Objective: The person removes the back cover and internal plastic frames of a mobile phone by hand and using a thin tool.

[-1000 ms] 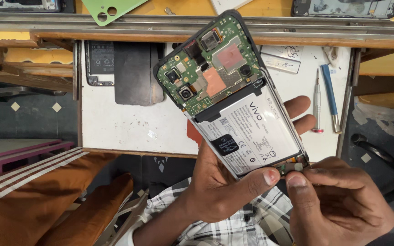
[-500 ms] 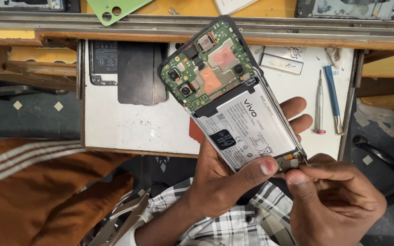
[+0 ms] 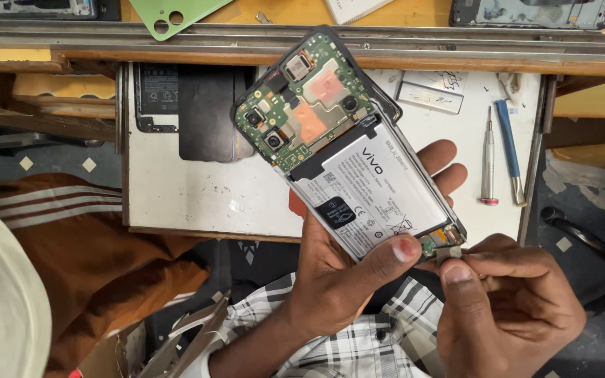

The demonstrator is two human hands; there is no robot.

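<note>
Above the tray's edge (image 3: 330, 238), left hand (image 3: 337, 280) grips opened phone (image 3: 348, 147) (tilted).

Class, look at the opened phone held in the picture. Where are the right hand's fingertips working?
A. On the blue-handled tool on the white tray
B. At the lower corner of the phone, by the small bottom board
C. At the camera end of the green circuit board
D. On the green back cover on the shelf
B: the right hand pinches at the lower corner of the opened phone, which the left hand holds.

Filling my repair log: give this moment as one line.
left hand: holds opened phone | right hand: fingertips at phone's bottom end | screwdrivers: on white tray
</note>
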